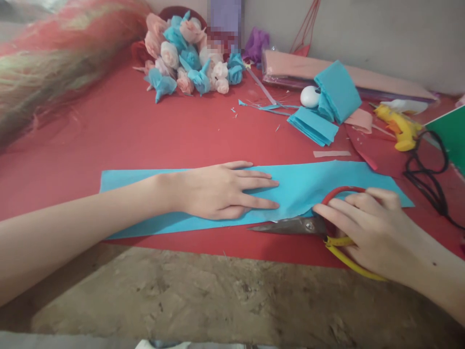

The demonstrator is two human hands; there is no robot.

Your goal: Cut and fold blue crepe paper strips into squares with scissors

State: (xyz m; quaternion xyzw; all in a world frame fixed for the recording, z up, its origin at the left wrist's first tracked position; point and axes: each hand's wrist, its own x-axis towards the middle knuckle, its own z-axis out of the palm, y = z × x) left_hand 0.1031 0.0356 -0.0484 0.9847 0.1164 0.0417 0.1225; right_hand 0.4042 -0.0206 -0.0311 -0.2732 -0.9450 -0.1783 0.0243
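A long strip of blue crepe paper (308,179) lies flat across the red sheet in front of me. My left hand (225,191) rests palm down on its middle, fingers stretched out and slightly spread. My right hand (370,228) grips a pair of scissors (308,225), one handle loop red and the other yellow. The blades point left along the paper's near edge, nearly closed, and the paper is a little raised and wrinkled beside them. My right fingers partly hide the handles.
Paper flowers (192,58) in blue, pink and white are heaped at the back. Folded blue paper (312,126), a white egg-shaped object (310,96) and a yellow glue gun (399,127) with a black cord (425,179) lie at the right. Fuzzy netting (65,63) fills the far left.
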